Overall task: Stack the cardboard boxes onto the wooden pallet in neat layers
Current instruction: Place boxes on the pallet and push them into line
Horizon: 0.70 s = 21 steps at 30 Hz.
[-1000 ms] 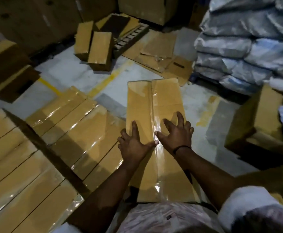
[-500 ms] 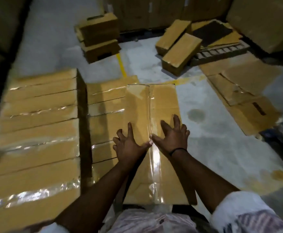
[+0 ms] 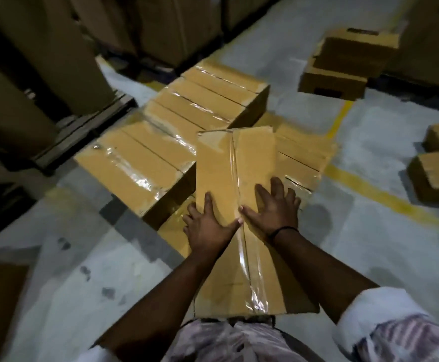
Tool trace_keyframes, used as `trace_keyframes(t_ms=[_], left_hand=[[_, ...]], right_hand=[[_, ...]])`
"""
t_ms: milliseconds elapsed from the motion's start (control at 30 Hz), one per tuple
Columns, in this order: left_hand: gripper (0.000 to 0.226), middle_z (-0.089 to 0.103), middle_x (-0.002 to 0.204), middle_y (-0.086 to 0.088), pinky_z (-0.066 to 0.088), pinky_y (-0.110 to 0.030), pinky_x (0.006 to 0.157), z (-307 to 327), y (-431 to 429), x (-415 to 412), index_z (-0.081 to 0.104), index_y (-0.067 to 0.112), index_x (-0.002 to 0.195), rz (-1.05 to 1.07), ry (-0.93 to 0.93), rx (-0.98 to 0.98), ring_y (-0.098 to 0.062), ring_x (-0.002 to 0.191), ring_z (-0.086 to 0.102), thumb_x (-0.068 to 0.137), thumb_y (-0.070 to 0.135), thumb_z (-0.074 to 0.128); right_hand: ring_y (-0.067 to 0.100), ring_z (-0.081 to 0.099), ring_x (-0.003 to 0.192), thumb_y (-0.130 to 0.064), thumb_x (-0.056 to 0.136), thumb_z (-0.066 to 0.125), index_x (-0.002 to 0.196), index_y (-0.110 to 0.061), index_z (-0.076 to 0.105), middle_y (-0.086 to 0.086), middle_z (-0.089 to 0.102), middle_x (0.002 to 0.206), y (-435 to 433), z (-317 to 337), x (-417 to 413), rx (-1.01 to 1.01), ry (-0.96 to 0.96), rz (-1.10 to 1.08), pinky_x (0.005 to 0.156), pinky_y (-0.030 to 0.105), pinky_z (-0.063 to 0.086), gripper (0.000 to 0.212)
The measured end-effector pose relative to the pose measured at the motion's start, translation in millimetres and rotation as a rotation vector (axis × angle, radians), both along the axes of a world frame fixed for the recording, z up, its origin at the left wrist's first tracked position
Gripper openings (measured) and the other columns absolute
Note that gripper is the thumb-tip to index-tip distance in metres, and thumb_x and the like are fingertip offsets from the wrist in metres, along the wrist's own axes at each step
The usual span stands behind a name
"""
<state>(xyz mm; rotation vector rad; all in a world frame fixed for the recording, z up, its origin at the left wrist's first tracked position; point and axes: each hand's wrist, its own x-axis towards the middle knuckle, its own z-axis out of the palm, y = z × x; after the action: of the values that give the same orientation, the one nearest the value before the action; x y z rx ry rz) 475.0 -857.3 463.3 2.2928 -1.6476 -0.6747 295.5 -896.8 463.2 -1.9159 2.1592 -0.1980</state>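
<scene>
Left hand (image 3: 208,227) and right hand (image 3: 274,212) press flat, fingers spread, on the long tan taped cardboard box (image 3: 255,158). Ungripped, it could land crooked on the stacked tan cartons (image 3: 187,118).

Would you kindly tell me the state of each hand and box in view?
long box: taped shut, far end over the stack.
left hand: spread flat on its top.
right hand: spread flat on its top.
stacked boxes: taped shut, packed side by side.
floor boxes: one atop another.
</scene>
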Motion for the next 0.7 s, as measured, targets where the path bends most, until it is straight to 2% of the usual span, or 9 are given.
trace_keyframes(t_ms=[167,333,467,700], left_hand=[[0.118,0.020,0.154,-0.011,0.034,-0.056,0.108,-10.6,47.9,11.3,0.003,0.041,0.158,0.189,0.000,-0.031,-0.043,0.136,0.028,0.065,0.094,0.054],[0.118,0.021,0.152,-0.012,0.035,-0.054,0.108,-22.1,107.2,12.6,0.003,0.040,0.159,0.309,0.016,-0.017,-0.040,0.135,0.028,0.068,0.089,0.059],[0.117,0.021,0.154,-0.013,0.039,-0.053,0.108,-29.1,155.7,10.5,0.003,0.039,0.159,0.420,0.003,0.017,-0.039,0.136,0.030,0.067,0.092,0.054],[0.113,0.021,0.155,-0.014,0.039,-0.053,0.108,-45.1,177.9,-2.1,0.007,0.038,0.158,0.556,-0.038,0.067,-0.040,0.135,0.031,0.071,0.087,0.059]], right_hand=[[0.041,0.030,0.134,-0.086,0.075,0.047,0.140,-0.040,0.042,0.005,0.017,0.161,16.9,-8.2,18.1,-0.008,0.044,0.224,0.107,0.055,0.030,0.080],[0.040,0.032,0.133,-0.086,0.074,0.049,0.138,-0.042,0.042,0.003,0.017,0.162,54.2,-17.1,31.4,0.027,0.064,0.322,0.106,0.052,0.032,0.078],[0.040,0.030,0.136,-0.085,0.074,0.050,0.140,-0.042,0.041,0.003,0.016,0.163,84.6,-17.7,41.0,0.035,0.057,0.460,0.108,0.054,0.031,0.080],[0.040,0.031,0.136,-0.085,0.075,0.050,0.143,-0.041,0.040,0.003,0.017,0.162,92.3,-42.7,39.0,0.104,0.047,0.598,0.109,0.052,0.030,0.081]])
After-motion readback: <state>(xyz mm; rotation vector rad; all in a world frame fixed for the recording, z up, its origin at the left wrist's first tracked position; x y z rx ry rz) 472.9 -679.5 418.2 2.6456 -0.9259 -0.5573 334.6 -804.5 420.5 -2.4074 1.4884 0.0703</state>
